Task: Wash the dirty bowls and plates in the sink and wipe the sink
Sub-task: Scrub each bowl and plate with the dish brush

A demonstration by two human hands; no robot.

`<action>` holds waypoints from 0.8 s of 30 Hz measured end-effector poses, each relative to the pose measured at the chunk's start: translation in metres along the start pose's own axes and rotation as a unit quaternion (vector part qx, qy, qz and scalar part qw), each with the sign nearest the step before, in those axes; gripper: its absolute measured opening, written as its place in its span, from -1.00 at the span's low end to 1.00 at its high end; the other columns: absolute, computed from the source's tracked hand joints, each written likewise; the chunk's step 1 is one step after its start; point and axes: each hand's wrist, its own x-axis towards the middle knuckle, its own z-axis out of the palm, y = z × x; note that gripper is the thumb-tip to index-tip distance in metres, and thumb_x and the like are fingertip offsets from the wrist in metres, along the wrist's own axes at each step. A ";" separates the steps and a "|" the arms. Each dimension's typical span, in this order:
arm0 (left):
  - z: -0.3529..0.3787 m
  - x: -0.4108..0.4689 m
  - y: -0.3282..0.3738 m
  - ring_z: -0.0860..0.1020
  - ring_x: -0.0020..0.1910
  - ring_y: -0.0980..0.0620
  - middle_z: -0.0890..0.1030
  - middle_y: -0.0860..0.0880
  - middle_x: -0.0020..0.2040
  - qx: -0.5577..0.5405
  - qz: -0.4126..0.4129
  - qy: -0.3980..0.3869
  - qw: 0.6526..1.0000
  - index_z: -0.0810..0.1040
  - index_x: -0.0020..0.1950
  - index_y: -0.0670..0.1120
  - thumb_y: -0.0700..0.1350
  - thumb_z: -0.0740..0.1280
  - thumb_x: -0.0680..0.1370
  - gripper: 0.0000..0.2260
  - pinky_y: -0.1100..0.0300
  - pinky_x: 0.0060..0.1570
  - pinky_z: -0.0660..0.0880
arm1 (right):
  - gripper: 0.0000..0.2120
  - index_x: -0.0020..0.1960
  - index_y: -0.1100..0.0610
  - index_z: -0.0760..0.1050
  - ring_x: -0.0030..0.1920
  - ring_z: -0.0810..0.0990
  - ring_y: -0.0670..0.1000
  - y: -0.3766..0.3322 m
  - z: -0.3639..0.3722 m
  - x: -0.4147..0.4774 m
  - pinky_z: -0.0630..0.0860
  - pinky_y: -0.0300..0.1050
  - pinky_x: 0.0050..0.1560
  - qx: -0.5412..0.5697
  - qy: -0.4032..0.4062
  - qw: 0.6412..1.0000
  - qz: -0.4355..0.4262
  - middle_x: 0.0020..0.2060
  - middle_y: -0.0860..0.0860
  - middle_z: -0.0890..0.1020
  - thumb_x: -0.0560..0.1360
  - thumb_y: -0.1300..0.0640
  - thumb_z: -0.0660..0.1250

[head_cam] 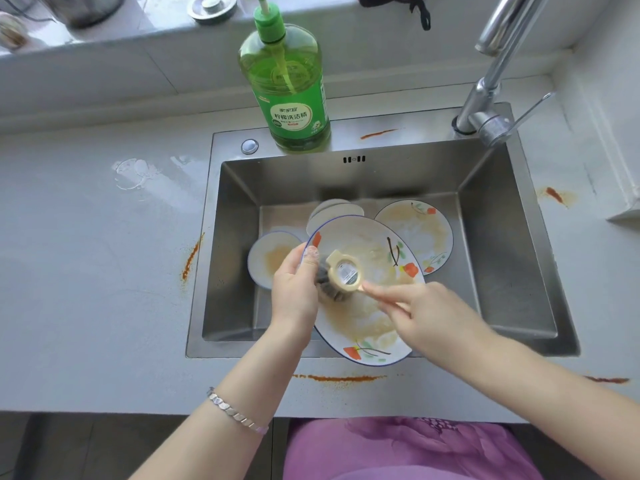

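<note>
Barely started: left hand (294,289) fingers are gripping the smeared plate (363,306), right hand (426,317) fingers are clutching the scrubber (341,277) (other dishes are waiting dirty).

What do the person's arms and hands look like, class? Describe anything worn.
Both forearms are bare, with no sleeves or gloves. The left wrist carries a silver bracelet of flat, faceted links. The left hand and right hand show no rings.
</note>
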 end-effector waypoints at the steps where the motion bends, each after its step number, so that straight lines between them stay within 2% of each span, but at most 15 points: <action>1: 0.000 -0.001 0.000 0.55 -0.02 0.14 0.61 0.10 -0.07 -0.001 -0.004 -0.001 1.000 0.56 0.18 -0.06 -0.09 0.17 0.62 -0.78 0.37 0.03 0.46 | -0.64 0.26 -0.30 0.42 0.03 0.58 0.03 -0.004 -0.001 0.000 0.46 -0.12 -0.06 -0.002 -0.003 1.000 -0.006 0.06 -0.06 0.65 0.57 0.08 0.19; 3: 0.000 -0.002 -0.001 0.57 0.07 0.03 0.63 0.06 -0.04 -0.007 -0.017 -0.012 1.000 0.58 0.12 -0.03 -0.09 0.18 0.62 -0.80 0.15 0.16 0.47 | -0.64 0.27 -0.26 0.42 -0.21 0.52 0.02 0.004 -0.010 0.012 0.39 -0.14 -0.21 -0.002 0.024 0.999 0.039 -0.13 -0.07 0.65 0.57 0.10 0.17; 4: 0.000 -0.002 -0.002 0.57 0.10 -0.01 0.64 0.03 -0.02 -0.010 -0.021 -0.016 1.000 0.58 0.10 -0.02 -0.09 0.17 0.63 -0.80 0.09 0.17 0.47 | -0.64 0.28 -0.25 0.42 -0.24 0.47 0.04 0.007 -0.013 0.016 0.37 -0.12 -0.20 0.002 0.038 0.998 0.055 -0.14 -0.04 0.66 0.57 0.11 0.17; 7: 0.000 0.001 0.000 0.55 0.01 0.02 0.63 0.02 -0.09 -0.003 -0.008 -0.010 1.000 0.59 -0.03 0.00 -0.09 0.16 0.63 -0.79 0.23 0.07 0.45 | -0.64 0.29 -0.26 0.40 -0.18 0.42 0.04 -0.006 -0.007 0.010 0.34 -0.13 -0.18 0.003 0.010 1.000 -0.005 -0.11 0.00 0.64 0.58 0.09 0.16; 8: -0.001 0.002 0.001 0.55 0.00 -0.01 0.62 0.01 -0.11 -0.003 -0.001 -0.011 1.000 0.59 -0.08 0.00 -0.09 0.16 0.63 -0.78 0.19 0.06 0.45 | -0.64 0.30 -0.27 0.38 -0.16 0.43 0.06 -0.013 -0.003 0.007 0.33 -0.13 -0.19 0.007 0.008 1.000 -0.028 -0.19 -0.02 0.62 0.59 0.08 0.16; 10: -0.003 0.004 0.004 0.57 0.08 -0.09 0.64 0.01 -0.08 -0.007 0.002 -0.016 1.000 0.59 -0.09 0.03 -0.08 0.15 0.63 -0.77 0.02 0.17 0.45 | -0.62 0.32 -0.28 0.35 -0.18 0.41 0.05 -0.017 -0.004 0.010 0.29 -0.13 -0.22 -0.006 0.037 0.998 -0.046 -0.38 -0.12 0.48 0.58 0.10 0.16; 12: -0.005 0.004 0.008 0.56 0.15 -0.09 0.65 0.00 -0.01 -0.014 0.005 -0.016 1.000 0.59 -0.05 0.05 -0.08 0.15 0.63 -0.78 -0.08 0.24 0.44 | -0.58 0.35 -0.26 0.31 -0.17 0.44 0.06 -0.009 -0.012 0.025 0.30 -0.11 -0.20 -0.041 0.078 0.996 -0.031 -0.37 -0.14 0.43 0.58 0.12 0.14; 14: -0.006 0.004 0.012 0.57 0.14 -0.06 0.65 -0.01 0.02 -0.027 0.010 -0.011 1.000 0.58 0.02 0.03 -0.09 0.15 0.63 -0.80 -0.07 0.24 0.45 | -0.56 0.40 -0.27 0.24 -0.04 0.52 0.17 0.001 -0.021 0.034 0.39 -0.04 -0.09 -0.095 0.099 0.991 -0.003 -0.16 0.00 0.56 0.60 0.11 0.08; 16: -0.009 0.006 0.015 0.58 0.13 -0.03 0.65 0.01 0.02 -0.023 0.032 0.003 0.999 0.57 0.07 0.03 -0.10 0.16 0.63 -0.81 -0.04 0.23 0.46 | -0.58 0.42 -0.28 0.19 0.01 0.53 0.22 0.012 -0.027 0.031 0.41 -0.03 -0.06 -0.153 0.099 0.983 0.030 -0.05 0.10 0.56 0.62 0.07 0.03; 19: -0.015 0.011 0.017 0.59 0.09 0.03 0.65 0.04 0.00 -0.015 0.079 0.016 0.997 0.58 0.02 0.08 -0.13 0.18 0.62 -0.80 0.07 0.15 0.51 | -0.58 0.43 -0.30 0.13 -0.03 0.54 0.19 0.022 -0.031 0.019 0.38 -0.06 -0.14 -0.205 0.066 0.975 0.053 -0.05 0.09 0.54 0.63 0.04 -0.02; 22: -0.009 0.007 0.017 0.58 -0.03 0.15 0.63 0.12 -0.07 0.002 0.084 -0.010 0.996 0.58 0.07 0.03 -0.14 0.17 0.62 -0.80 0.26 0.02 0.51 | -0.59 0.42 -0.29 0.17 -0.03 0.53 0.19 0.016 -0.028 0.023 0.37 -0.07 -0.14 -0.165 0.080 0.982 0.039 -0.12 0.06 0.50 0.63 0.04 0.00; 24: -0.004 0.003 0.015 0.58 -0.01 0.10 0.64 0.09 -0.07 0.002 0.072 -0.023 0.997 0.58 0.10 -0.02 -0.15 0.17 0.62 -0.80 0.21 0.06 0.50 | -0.58 0.41 -0.29 0.18 -0.03 0.52 0.20 0.007 -0.027 0.034 0.32 -0.07 -0.15 -0.152 0.108 0.983 0.003 -0.19 0.03 0.42 0.62 0.06 0.03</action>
